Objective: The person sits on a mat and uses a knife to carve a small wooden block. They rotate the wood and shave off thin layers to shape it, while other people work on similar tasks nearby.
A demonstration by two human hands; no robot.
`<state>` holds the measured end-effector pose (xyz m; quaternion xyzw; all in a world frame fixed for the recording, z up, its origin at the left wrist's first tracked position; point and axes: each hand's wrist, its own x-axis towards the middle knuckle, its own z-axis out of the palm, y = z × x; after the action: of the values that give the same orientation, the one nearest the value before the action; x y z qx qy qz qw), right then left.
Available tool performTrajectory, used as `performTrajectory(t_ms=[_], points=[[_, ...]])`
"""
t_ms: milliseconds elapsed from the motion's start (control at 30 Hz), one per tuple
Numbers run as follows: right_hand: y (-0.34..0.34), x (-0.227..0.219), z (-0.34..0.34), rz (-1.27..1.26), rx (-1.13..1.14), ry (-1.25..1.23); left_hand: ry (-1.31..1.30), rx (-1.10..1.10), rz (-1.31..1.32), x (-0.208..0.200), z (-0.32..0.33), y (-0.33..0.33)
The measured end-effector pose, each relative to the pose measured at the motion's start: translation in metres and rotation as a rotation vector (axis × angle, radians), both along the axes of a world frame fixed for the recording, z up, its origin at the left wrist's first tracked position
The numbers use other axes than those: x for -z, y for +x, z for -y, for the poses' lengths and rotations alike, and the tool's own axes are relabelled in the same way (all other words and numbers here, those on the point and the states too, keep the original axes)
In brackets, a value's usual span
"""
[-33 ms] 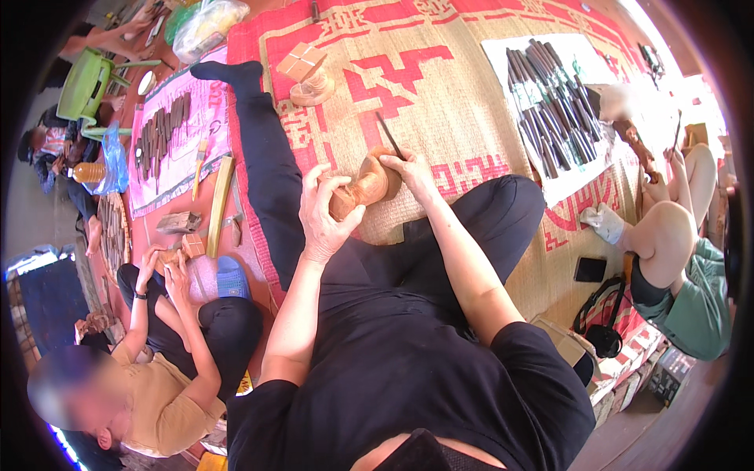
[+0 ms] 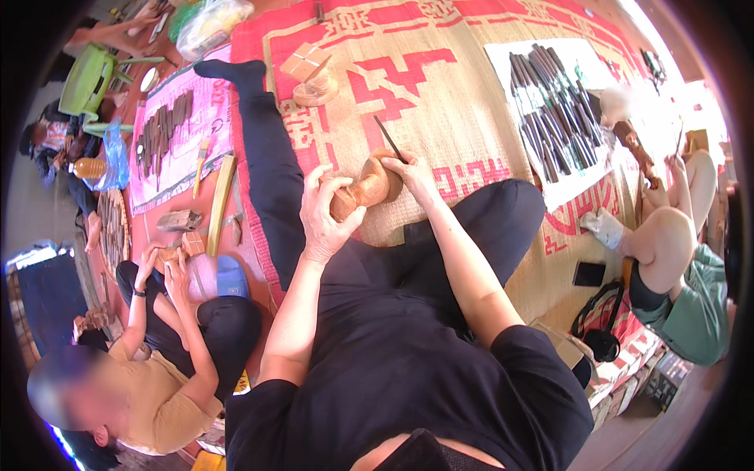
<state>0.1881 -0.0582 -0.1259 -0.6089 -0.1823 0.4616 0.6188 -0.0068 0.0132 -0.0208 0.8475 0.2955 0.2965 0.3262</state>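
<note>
Two bare hands share one curved, reddish-brown wooden piece (image 2: 375,185) above the person's lap: the left hand (image 2: 320,212) grips its lower left end, thumb on the near side and fingers curled over the far side, while the right hand (image 2: 411,173) pinches a slim dark tool (image 2: 389,138) beside its upper right end. The tool's free end points up and away to the left; whether its other end touches the wood is hidden by the fingers. Around the piece lie the person's dark-trousered legs, the left stretched forward, the right bent, on a red and straw-coloured woven mat (image 2: 471,94). Beyond the left hand, near the outstretched foot, a rounded wooden piece (image 2: 316,89) sits just beside a square-faced wooden block (image 2: 307,61). Farther right, a white cloth (image 2: 562,185) carries rows of dark-handled tools (image 2: 550,110), with a black phone (image 2: 589,274) nearer the person. Off to the left, a pink cloth (image 2: 209,110) bears more dark tools (image 2: 163,129), and below it a seated co-worker holds a pale wooden piece (image 2: 170,256) in both hands.
</note>
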Motion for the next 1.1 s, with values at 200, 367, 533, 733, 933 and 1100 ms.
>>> performTrajectory(t_ms=[200,367,533,733,933,1100], points=[[0.001,0.001,-0.003,0.016,-0.042,-0.05,0.023,-0.018,0.049,-0.004,-0.005,-0.007],[-0.005,-0.018,-0.002,-0.042,0.002,-0.051,0.026,-0.012,0.033,-0.005,-0.009,-0.009],[-0.001,-0.016,0.006,0.037,-0.097,-0.071,-0.046,-0.107,0.064,0.002,-0.014,-0.014],[-0.012,-0.015,0.002,0.024,0.042,-0.008,-0.012,-0.163,0.088,0.003,-0.012,-0.007],[-0.01,-0.005,0.004,0.003,0.099,0.026,0.003,-0.132,0.066,-0.003,0.002,-0.001],[-0.005,0.001,0.004,-0.007,0.114,-0.019,0.028,-0.096,0.056,-0.001,0.008,0.001]])
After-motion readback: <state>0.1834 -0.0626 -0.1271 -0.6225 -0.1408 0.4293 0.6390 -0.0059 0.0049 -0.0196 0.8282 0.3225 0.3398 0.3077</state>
